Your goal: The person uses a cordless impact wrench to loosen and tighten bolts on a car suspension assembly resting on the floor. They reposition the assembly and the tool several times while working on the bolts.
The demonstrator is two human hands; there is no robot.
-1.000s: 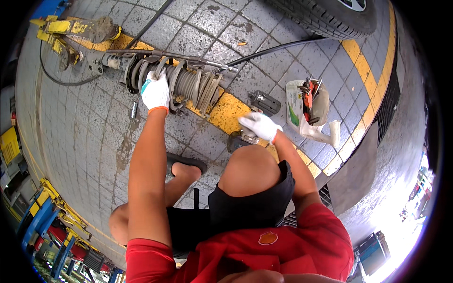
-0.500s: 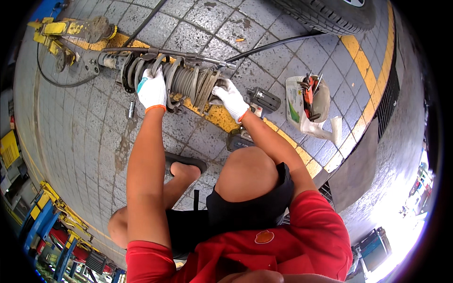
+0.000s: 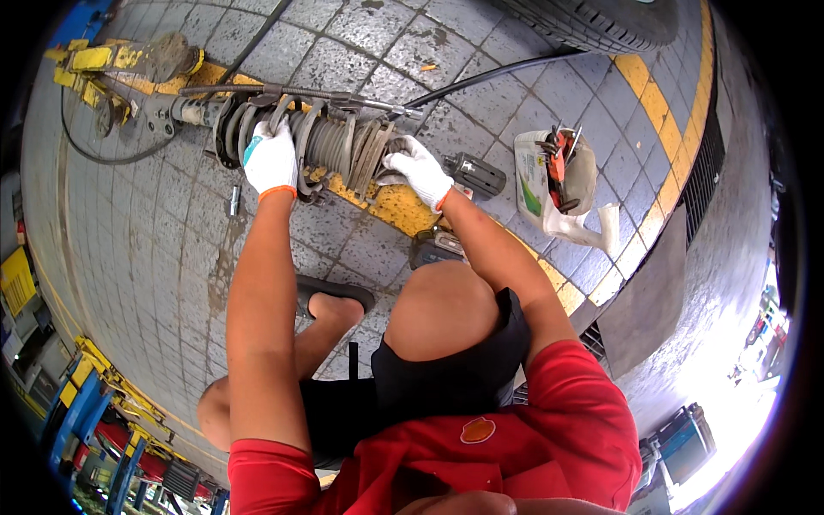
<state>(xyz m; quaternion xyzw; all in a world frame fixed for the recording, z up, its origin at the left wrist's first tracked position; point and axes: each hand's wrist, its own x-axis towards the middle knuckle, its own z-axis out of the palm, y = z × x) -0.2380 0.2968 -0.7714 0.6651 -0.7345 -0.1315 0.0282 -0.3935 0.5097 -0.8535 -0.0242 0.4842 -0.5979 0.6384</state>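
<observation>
A car suspension strut (image 3: pixel 196 112) lies on its side across the floor, its coil spring (image 3: pixel 309 137) around the middle and stacked rings (image 3: pixel 369 153) at its right end. A long threaded spring compressor rod (image 3: pixel 322 97) runs along its far side. My left hand (image 3: pixel 272 161), in a white glove with an orange cuff, is closed over the spring coils. At the right end of the strut is my right hand (image 3: pixel 419 172), gloved alike, with fingers curled in against the end. Whatever those fingers pinch is hidden.
Beside my right hand lies a dark cordless impact wrench (image 3: pixel 475 175), partly hidden behind my forearm. A cut plastic jug (image 3: pixel 534 176) holds several tools to the right. A metal socket (image 3: pixel 234 201), a yellow jack (image 3: pixel 90 58), a black hose (image 3: pixel 498 74) and a tyre (image 3: pixel 592 26) surround the strut.
The whole view has shifted slightly, so things sit a little further left and up. My right fingers have turned a bit at the strut's end; my left grip stays.
</observation>
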